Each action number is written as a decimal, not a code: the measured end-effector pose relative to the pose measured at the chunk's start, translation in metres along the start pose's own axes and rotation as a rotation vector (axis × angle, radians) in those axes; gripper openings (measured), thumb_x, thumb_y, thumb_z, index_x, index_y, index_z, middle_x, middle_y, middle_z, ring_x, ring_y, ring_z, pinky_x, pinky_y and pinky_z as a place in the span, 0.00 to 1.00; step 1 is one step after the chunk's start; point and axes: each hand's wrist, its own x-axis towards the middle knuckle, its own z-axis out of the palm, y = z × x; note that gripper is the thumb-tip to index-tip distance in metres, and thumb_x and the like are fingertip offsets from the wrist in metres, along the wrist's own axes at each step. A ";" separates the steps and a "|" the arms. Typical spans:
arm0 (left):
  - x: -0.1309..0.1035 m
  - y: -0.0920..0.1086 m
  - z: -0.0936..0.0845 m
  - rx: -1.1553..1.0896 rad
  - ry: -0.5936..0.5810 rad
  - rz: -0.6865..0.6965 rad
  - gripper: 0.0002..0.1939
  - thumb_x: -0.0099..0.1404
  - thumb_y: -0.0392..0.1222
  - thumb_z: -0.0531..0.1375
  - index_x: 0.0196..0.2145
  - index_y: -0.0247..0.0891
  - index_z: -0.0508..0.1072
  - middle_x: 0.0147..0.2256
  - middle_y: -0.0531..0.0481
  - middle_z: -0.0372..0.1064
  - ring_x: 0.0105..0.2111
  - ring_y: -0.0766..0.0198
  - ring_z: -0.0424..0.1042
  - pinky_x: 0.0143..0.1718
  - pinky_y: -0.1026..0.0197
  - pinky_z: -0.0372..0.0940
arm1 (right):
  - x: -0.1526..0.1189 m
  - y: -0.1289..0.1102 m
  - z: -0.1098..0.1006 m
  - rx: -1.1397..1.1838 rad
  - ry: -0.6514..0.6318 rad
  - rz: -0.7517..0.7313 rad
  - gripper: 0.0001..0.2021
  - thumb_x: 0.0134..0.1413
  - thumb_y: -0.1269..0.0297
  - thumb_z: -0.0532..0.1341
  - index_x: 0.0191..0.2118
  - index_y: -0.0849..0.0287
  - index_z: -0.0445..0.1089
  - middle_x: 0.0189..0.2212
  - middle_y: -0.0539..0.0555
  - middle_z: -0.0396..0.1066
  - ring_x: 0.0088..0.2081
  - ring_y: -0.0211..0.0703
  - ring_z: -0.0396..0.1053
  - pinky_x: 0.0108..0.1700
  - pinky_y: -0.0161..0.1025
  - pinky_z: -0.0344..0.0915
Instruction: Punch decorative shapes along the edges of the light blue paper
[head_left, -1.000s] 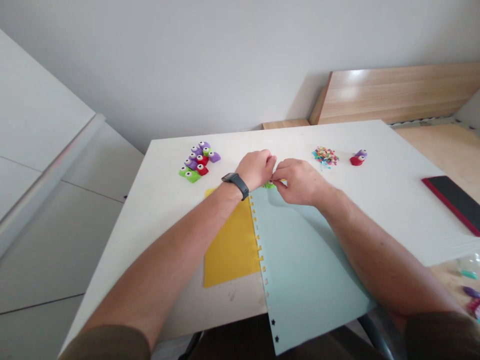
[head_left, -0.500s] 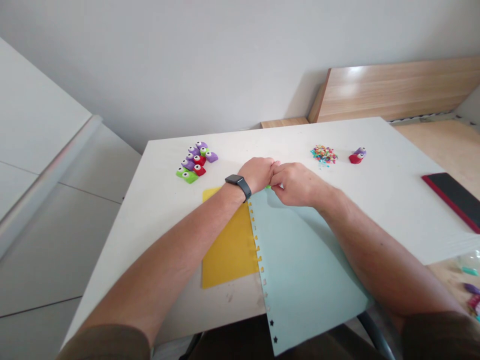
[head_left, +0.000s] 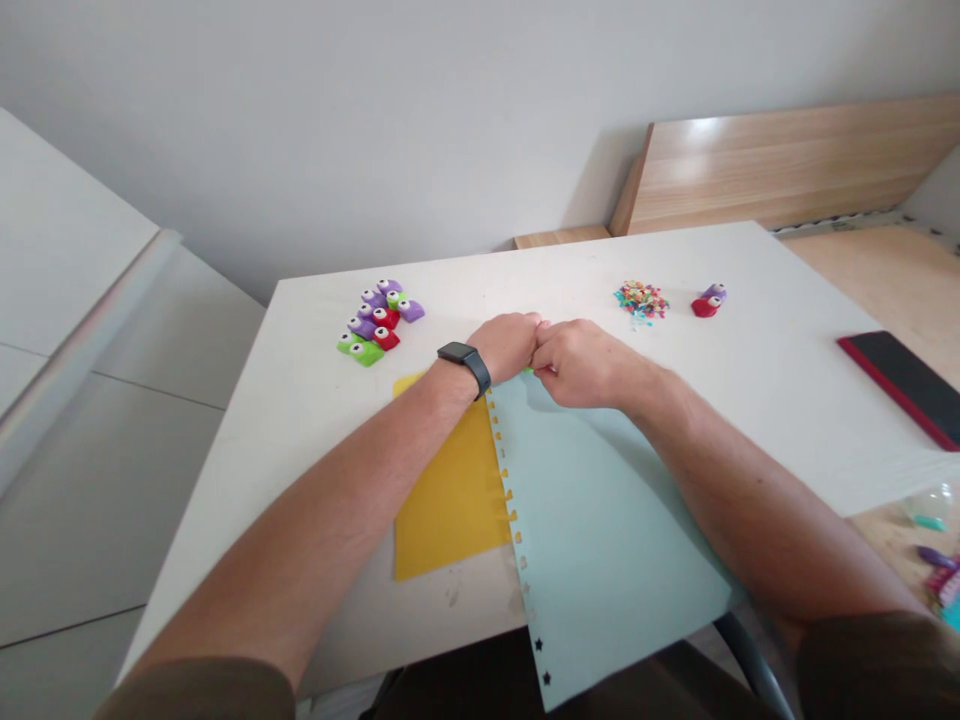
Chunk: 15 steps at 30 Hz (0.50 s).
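Note:
My left hand [head_left: 506, 342], with a black watch on the wrist, is closed at the top edge of a light blue sheet of paper [head_left: 600, 500]. Against it presses my right hand [head_left: 577, 362], fingers curled. Between them a sliver of a green paper punch [head_left: 528, 371] shows; the rest of it is hidden by the fingers. Holes run along the sheet's left edge, with star shapes at the near end. Under that edge lies a yellow sheet [head_left: 450, 490]. The blue sheet's near end hangs past the table edge.
Several purple, green and red punches [head_left: 385, 318] sit grouped at the back left. A pile of colourful paper confetti [head_left: 641, 300] and two more punches [head_left: 706, 306] are at the back right. A dark tablet with a red edge [head_left: 904, 385] lies on the right.
The view has shifted slightly, so everything sits a little further left. Both hands stay pressed together at the same part of the blue sheet.

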 end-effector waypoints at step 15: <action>-0.001 -0.002 0.004 -0.024 0.007 -0.014 0.14 0.76 0.44 0.50 0.45 0.36 0.73 0.41 0.37 0.79 0.41 0.51 0.79 0.39 0.56 0.64 | 0.001 -0.001 0.001 -0.015 -0.020 0.018 0.11 0.46 0.76 0.58 0.24 0.59 0.79 0.28 0.58 0.80 0.30 0.46 0.71 0.36 0.41 0.63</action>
